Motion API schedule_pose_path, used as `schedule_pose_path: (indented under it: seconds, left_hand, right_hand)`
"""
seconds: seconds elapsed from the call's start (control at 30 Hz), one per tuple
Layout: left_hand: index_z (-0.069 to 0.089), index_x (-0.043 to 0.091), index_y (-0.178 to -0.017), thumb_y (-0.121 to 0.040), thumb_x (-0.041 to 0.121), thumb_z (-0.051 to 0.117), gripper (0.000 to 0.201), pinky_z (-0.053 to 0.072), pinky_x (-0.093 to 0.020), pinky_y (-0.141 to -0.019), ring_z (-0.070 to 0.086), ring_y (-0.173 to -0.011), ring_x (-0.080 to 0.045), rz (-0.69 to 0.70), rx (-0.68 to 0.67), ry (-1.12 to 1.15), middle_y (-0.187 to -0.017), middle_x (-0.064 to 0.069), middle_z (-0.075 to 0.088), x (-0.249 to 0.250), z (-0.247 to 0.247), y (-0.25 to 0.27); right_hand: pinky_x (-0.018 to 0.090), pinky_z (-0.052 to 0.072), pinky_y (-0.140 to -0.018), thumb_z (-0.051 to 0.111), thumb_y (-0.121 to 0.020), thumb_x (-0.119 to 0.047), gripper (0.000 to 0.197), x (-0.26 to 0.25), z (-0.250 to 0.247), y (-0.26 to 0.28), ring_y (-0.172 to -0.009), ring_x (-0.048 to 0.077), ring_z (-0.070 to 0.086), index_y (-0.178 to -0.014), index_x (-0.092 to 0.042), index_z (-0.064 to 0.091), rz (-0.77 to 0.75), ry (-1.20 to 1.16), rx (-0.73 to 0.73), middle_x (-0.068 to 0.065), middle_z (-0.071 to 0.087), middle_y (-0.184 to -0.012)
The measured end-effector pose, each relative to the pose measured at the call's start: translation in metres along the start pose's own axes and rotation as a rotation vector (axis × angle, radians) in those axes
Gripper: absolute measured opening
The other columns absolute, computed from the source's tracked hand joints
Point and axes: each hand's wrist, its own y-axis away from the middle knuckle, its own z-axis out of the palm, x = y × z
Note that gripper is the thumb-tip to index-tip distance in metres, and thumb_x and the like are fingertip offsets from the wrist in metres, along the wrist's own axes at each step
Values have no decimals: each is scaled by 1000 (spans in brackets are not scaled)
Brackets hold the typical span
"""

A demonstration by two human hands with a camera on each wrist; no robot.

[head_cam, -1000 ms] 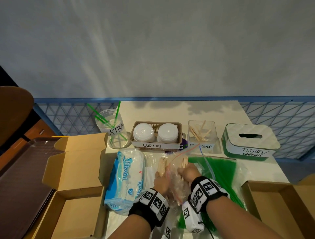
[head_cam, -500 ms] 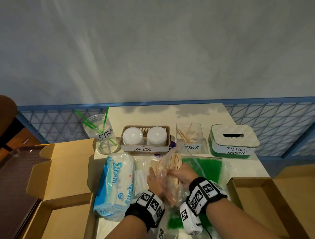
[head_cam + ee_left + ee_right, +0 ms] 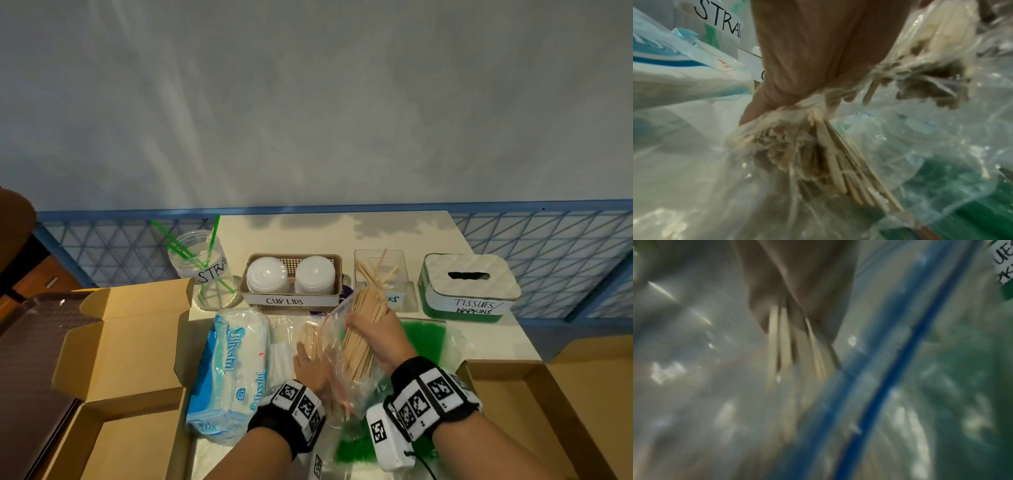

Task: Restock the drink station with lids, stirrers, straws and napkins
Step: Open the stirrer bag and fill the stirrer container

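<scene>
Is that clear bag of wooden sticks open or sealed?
Open. The right hand draws a bundle of stirrers out through the mouth of the clear bag, which the left hand grips.

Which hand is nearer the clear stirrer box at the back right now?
Right. The right hand grips a bundle of stirrers whose tips reach just in front of the stirrer box. The left hand sits lower and farther left, holding the plastic bag.

Along my desk's [image 3: 342,240] far edge, left to right: straw cup [image 3: 202,269], lid basket [image 3: 292,282], stirrer box [image 3: 382,274] (bundle [image 3: 364,329] before it), napkin box [image 3: 467,287].
</scene>
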Motion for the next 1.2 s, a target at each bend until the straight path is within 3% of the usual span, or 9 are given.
schedule_pose_path:
  seconds: [0.17,0.27,0.43,0.53,0.63,0.77,0.9,1.07,1.2]
  left_hand:
    - [18,0,-146,-99,23,38,56,11,-35,-119,19,-143,-28,10,-153,20,-154,-17,18,0,-6,-1]
    - [30,0,-141,-101,16,29,42,12,-34,-117,28,-139,-26,37,-56,222,-149,-16,31,13,-19,7]
    - [52,10,-126,-99,15,36,31,33,-22,-96,46,-117,-16,499,150,282,-125,-2,51,62,-40,32]
    - [58,18,-110,-100,21,36,24,41,-27,-93,55,-107,-14,627,12,380,-111,4,59,102,-54,63]
    - [58,19,-102,-99,33,35,27,44,-32,-87,57,-100,-20,471,-241,530,-104,-2,61,122,-55,77]
    - [51,5,-109,-94,58,24,62,49,-37,-82,59,-86,-28,87,-587,679,-100,-17,60,127,-45,75]
    - [50,-9,-111,-95,56,23,72,56,-47,-73,68,-84,-41,-137,-907,962,-101,-35,62,127,-38,72]
    - [56,-14,-99,-101,31,30,52,55,-51,-60,68,-69,-45,-201,-867,1176,-88,-35,64,133,-37,76]
    - [63,-6,-94,-99,25,35,42,56,-47,-69,68,-78,-35,-153,-823,1078,-87,-24,66,137,-31,77]
  right_hand:
    - [37,51,-82,67,-81,-7,10,-24,-21,5,-88,21,62,-89,-11,62,-91,-230,100,7,66,-90]
    - [35,50,-79,68,-79,-8,16,-35,-33,5,-88,20,61,-93,-3,60,-127,-301,169,7,65,-88]
    - [23,44,-60,60,-85,-5,6,-56,-48,10,-72,11,58,-80,-6,58,-186,-429,180,4,59,-77]
    - [27,46,-66,60,-86,-4,11,-73,-52,12,-74,15,58,-79,-11,58,-217,-526,169,3,60,-73]
    - [29,48,-70,59,-85,0,17,-95,-52,14,-68,13,59,-79,-16,59,-329,-591,159,-3,63,-61]
    - [28,47,-73,60,-84,3,28,-125,-48,21,-67,13,57,-70,-21,62,-547,-533,117,-4,61,-61]
    - [38,49,-80,65,-80,2,38,-129,-32,25,-77,19,58,-62,-31,70,-612,-325,63,-9,65,-65]
    - [36,53,-82,71,-77,-3,24,-118,-23,18,-81,13,63,-83,-26,65,-571,-194,29,-11,68,-78]
    - [27,52,-78,73,-77,-8,21,-108,-20,13,-82,9,66,-95,-16,66,-529,-124,31,-4,70,-87]
